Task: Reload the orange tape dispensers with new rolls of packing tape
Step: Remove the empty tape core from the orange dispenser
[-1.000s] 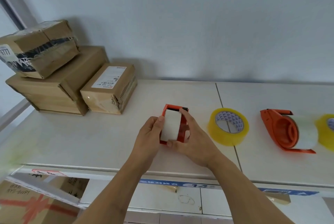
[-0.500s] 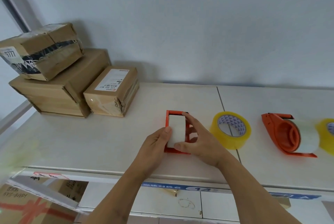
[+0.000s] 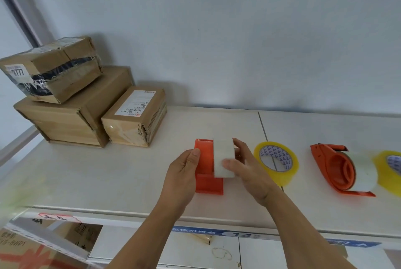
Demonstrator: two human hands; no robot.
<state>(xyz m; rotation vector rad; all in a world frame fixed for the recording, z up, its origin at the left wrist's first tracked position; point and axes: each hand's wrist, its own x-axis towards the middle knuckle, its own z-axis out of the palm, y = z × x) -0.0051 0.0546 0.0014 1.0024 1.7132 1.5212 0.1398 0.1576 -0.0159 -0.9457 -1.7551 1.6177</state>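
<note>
An orange tape dispenser [image 3: 206, 166] stands on the white table [image 3: 121, 173] in front of me. My left hand [image 3: 184, 175] grips its left side. My right hand [image 3: 245, 171] pinches a white, nearly used-up tape roll [image 3: 223, 156] that sits shifted to the right of the dispenser frame. A full yellow tape roll [image 3: 276, 163] lies flat just right of my right hand. A second orange dispenser [image 3: 338, 171] with a white roll [image 3: 362, 173] lies on its side further right. Another yellow roll [image 3: 390, 173] shows at the right edge.
Three taped cardboard boxes [image 3: 71, 103] are stacked at the back left against the wall. A carton with red tape [image 3: 26, 253] sits below the table's front edge at lower left. Drawers or panels run under the table edge.
The white roll has slid to the right out of the orange dispenser with my right hand. My left hand has stayed on the dispenser's left side.
</note>
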